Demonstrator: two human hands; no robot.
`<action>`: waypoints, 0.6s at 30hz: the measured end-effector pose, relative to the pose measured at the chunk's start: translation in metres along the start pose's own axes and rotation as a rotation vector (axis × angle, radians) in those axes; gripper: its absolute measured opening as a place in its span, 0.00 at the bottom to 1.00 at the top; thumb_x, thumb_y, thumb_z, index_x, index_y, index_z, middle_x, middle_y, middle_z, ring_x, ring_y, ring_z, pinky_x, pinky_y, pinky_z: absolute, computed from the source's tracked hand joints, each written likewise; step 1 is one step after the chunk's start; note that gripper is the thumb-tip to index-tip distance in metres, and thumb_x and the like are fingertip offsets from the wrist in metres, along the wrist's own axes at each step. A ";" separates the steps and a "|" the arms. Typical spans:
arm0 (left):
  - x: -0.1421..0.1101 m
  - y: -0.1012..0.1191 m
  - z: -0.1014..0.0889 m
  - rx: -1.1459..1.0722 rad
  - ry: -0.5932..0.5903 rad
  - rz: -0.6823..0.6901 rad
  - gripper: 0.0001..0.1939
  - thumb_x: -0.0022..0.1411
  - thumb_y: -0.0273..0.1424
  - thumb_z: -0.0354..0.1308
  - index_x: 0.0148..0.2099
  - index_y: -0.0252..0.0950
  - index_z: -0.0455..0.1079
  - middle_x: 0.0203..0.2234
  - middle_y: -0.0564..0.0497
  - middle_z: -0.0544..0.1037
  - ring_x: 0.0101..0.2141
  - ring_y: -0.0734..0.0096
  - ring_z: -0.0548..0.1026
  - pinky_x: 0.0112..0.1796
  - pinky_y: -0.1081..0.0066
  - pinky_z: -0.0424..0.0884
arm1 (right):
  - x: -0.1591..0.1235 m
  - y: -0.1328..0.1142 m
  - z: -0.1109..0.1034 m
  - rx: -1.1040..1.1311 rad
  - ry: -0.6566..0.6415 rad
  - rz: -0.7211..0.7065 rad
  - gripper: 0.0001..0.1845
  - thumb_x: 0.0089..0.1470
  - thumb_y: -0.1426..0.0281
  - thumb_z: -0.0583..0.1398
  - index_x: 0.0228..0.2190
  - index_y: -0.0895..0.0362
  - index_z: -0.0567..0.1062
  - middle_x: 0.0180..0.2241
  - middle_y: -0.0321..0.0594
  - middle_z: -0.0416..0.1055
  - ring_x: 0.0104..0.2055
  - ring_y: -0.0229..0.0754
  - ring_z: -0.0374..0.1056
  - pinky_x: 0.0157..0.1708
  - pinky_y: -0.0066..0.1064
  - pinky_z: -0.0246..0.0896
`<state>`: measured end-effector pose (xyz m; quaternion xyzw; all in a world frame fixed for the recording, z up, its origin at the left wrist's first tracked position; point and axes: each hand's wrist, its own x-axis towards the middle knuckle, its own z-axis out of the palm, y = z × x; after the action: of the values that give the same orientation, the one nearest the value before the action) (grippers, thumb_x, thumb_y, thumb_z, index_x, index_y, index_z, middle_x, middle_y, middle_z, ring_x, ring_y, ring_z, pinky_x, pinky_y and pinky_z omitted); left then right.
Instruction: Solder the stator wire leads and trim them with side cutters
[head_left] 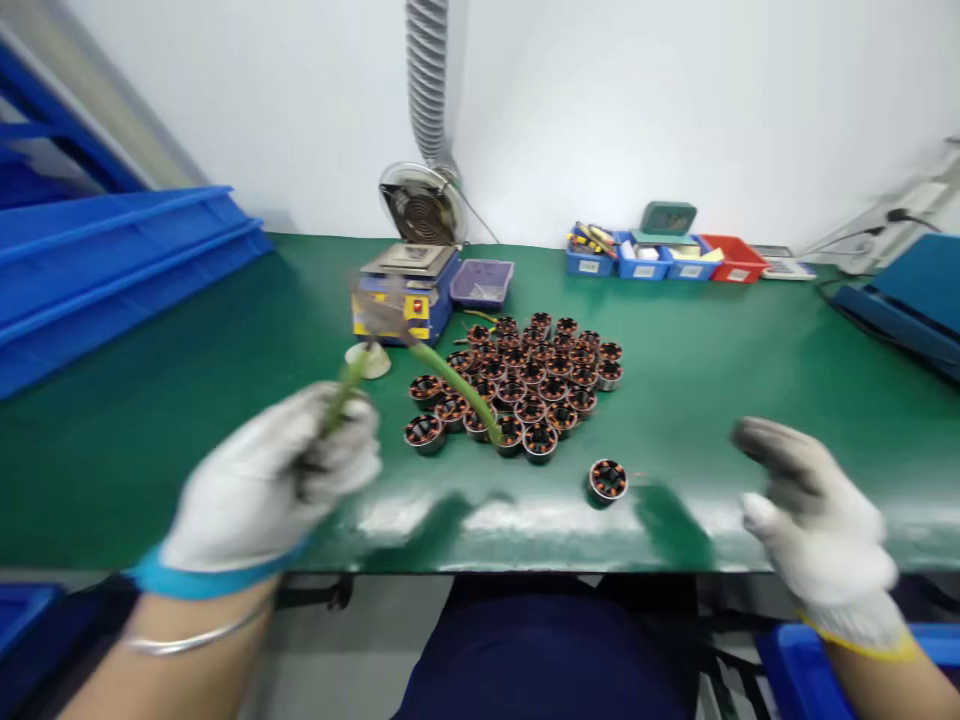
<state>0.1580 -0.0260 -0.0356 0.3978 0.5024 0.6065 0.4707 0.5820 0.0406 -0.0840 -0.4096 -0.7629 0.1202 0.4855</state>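
Note:
My left hand [281, 475], in a white glove with a blue cuff, is closed round one green handle of a pair of pliers [450, 378]. The other handle sticks out to the right, over the front of a cluster of small round motor stators [531, 410] with copper windings. Motion blurs the grey jaws, which point away from me. My right hand [817, 510], gloved in white with a dark-stained finger area, hovers above the table's front edge at the right. Its thumb and fingers are apart with nothing between them. A single stator [607, 482] stands apart, between the hands.
Behind the stators are a blue-and-yellow machine [409, 290] with a raised round lid, and a purple tray [482, 284]. Small blue bins [645, 268] and a red bin [735, 260] line the wall. Large blue trays [112, 270] lean in from the left of the green table [720, 350].

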 end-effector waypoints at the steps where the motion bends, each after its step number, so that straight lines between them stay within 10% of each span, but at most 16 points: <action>1: -0.003 -0.008 0.031 -0.104 -0.149 -0.129 0.14 0.56 0.43 0.59 0.33 0.38 0.65 0.16 0.60 0.52 0.15 0.84 0.46 0.17 0.78 0.44 | 0.008 -0.012 0.011 0.132 -0.134 0.007 0.31 0.52 0.51 0.63 0.53 0.52 0.70 0.57 0.51 0.62 0.58 0.58 0.60 0.55 0.55 0.57; 4: -0.009 -0.039 0.119 -0.273 -0.591 -0.377 0.17 0.56 0.45 0.61 0.35 0.35 0.66 0.15 0.61 0.55 0.15 0.84 0.48 0.16 0.79 0.45 | 0.016 -0.040 0.035 0.700 -0.374 0.095 0.44 0.48 0.41 0.60 0.60 0.50 0.62 0.63 0.48 0.54 0.64 0.59 0.52 0.60 0.54 0.52; 8: -0.016 -0.075 0.196 -0.196 -0.671 -0.355 0.17 0.58 0.43 0.60 0.31 0.35 0.64 0.18 0.58 0.62 0.17 0.83 0.55 0.18 0.78 0.52 | -0.009 -0.065 0.044 1.080 -0.308 0.360 0.43 0.47 0.48 0.65 0.60 0.49 0.61 0.63 0.46 0.54 0.65 0.56 0.52 0.62 0.52 0.50; 13: -0.023 -0.090 0.235 0.057 -0.681 -0.113 0.13 0.61 0.38 0.53 0.42 0.34 0.70 0.36 0.46 0.78 0.37 0.64 0.75 0.39 0.66 0.71 | -0.037 -0.081 0.046 1.098 0.252 0.555 0.22 0.48 0.61 0.64 0.45 0.52 0.71 0.48 0.43 0.71 0.54 0.50 0.66 0.59 0.47 0.56; 18: -0.016 -0.078 0.232 0.547 -0.682 0.359 0.13 0.64 0.38 0.50 0.44 0.38 0.71 0.40 0.46 0.79 0.41 0.60 0.77 0.46 0.61 0.71 | -0.025 -0.062 0.027 1.149 0.410 0.687 0.19 0.42 0.64 0.61 0.39 0.52 0.68 0.31 0.38 0.71 0.46 0.51 0.70 0.51 0.50 0.64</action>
<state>0.3972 0.0174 -0.0713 0.7643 0.3837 0.3584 0.3743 0.5328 -0.0119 -0.0770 -0.3205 -0.2987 0.5717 0.6937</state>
